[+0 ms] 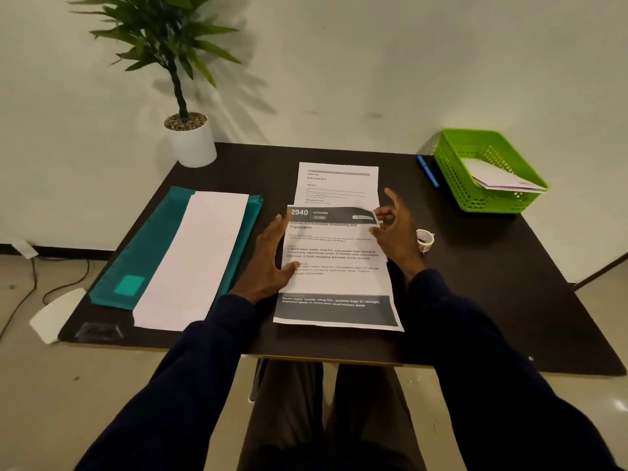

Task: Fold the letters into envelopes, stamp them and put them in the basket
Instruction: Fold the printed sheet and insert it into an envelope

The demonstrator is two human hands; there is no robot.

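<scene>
Head view is showing the left hand point(272, 260) pressing flat on the left edge of the printed white paper letter point(336, 283), which is lying centred on the dark matte table point(492, 283). The right hand point(394, 229) is pinching its curling top-right corner. A green perforated plastic basket point(455, 171) is sitting far right.

A plain off-white wall point(373, 62) is seen behind a dark brown counter point(509, 300), which is set close against it. A dark baseboard point(51, 248) is run along the foot of the wall at the left. The floor point(40, 385) is finished in pale beige with a slight gloss, and a bright glint of light is caught on it at the lower right. Black cable point(34, 277) is trailed across the floor at the left. A plant point(170, 45) in a white pot point(192, 144) is placed at the counter's far left corner, and its blurred shadows are thrown on the wall beside it.
</scene>
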